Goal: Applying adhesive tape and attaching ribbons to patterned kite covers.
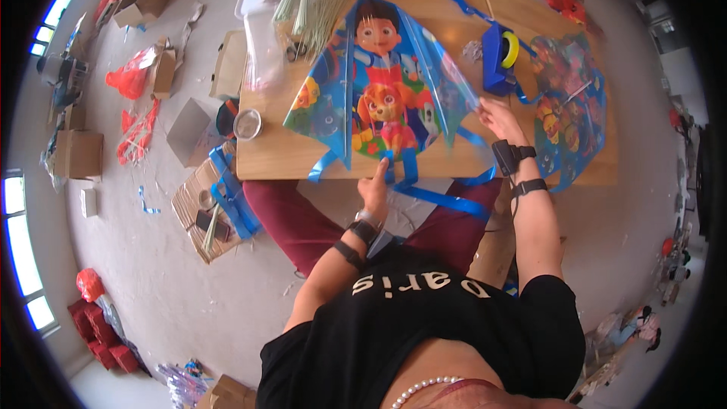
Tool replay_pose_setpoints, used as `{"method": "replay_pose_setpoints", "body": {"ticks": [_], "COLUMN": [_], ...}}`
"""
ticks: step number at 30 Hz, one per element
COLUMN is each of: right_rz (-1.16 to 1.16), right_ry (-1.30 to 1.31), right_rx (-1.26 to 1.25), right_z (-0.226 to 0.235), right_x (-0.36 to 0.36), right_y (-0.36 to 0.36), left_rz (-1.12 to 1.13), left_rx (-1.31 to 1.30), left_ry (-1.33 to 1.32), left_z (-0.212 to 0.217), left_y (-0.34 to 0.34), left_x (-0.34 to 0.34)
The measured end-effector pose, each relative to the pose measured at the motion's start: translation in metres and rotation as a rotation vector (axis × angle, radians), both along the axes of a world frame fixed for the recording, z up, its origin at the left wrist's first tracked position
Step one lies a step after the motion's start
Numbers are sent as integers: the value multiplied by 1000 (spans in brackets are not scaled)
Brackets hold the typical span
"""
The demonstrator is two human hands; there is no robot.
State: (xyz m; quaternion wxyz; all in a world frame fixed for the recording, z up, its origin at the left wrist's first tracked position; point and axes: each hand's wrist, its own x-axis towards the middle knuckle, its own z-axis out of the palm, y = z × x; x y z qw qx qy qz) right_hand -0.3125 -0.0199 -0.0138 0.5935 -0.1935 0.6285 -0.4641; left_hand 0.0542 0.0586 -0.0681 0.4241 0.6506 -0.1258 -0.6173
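A colourful cartoon-printed kite (388, 117) lies face up on the wooden table in front of me, with thin spars along its panels. My left hand (373, 187) is closed in a pinch on the kite's bottom edge, where blue ribbon tails (447, 201) hang over the table's front edge. At the kite's right wing, my right hand (500, 119) is closed with thumb and fingers on the wing's tip. Beyond the right hand stands a blue tape dispenser (494, 68) carrying a yellow tape roll (510, 51).
More printed kites (569, 117) lie at the table's right end. Thin pale sticks (316, 1), scissors (296, 51) and a clear plastic bag (263, 57) lie at the back left, with a small round container (248, 124) nearer. Cardboard (198, 201) with blue ribbon sits left of my legs.
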Motion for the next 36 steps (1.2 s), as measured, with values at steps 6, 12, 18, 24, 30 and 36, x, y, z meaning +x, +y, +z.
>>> {"method": "replay_pose_setpoints", "body": {"ticks": [6, 12, 18, 24, 30, 36], "right_rz": [290, 250, 200, 185, 186, 197], "right_ry": [179, -57, -418, -462, -434, -329], "right_rx": [-106, -20, 97, 108, 107, 65], "right_z": [41, 43, 6, 3, 7, 4], "right_x": [137, 203, 211, 212, 216, 217], "right_y": [7, 38, 48, 48, 48, 53], "left_rz": [-33, -6, 11, 1, -28, -47], "left_rx": [-101, -143, -183, -162, -64, -49], "left_ry": [-16, 4, 40, 51, 85, 90], "left_z": [-10, 1, 4, 11, 9, 13], "left_y": [-3, -2, -1, -1, -2, -2], "left_x": [-12, -15, -14, -16, -13, -15]}}
